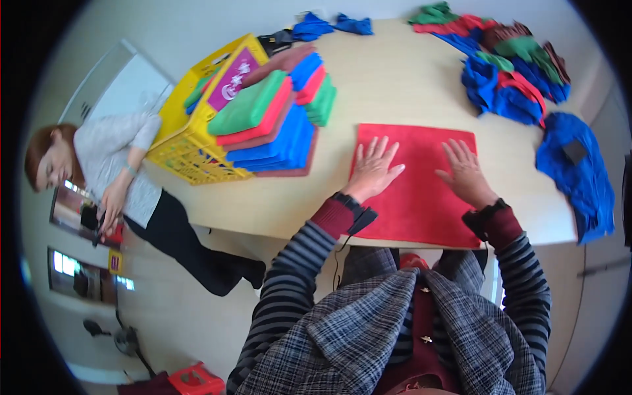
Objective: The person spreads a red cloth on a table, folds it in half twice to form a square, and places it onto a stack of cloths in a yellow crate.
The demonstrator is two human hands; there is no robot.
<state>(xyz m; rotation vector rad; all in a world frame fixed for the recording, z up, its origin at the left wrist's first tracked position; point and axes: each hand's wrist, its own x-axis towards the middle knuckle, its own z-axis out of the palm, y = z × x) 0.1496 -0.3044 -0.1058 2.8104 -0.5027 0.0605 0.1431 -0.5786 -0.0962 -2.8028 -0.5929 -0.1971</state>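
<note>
A red cloth (pixel 421 204) lies spread flat at the table's near edge, roughly square. My left hand (pixel 374 170) rests on its left part, fingers spread. On the right part lies my right hand (pixel 469 176), palm down with the fingers stretched out. Neither hand holds anything. Left of the cloth stands a stack of folded cloths (pixel 266 125) in green, red, brown and blue. A second, smaller folded stack (pixel 319 92) sits just behind it.
A yellow plastic crate (pixel 197 148) stands beside the stacks at the table's left edge. Crumpled cloths (pixel 507 59) are heaped at the far right, and a blue cloth (pixel 571 164) hangs over the right edge. Small blue cloths (pixel 313 27) lie at the back. A person (pixel 118 158) stands at left.
</note>
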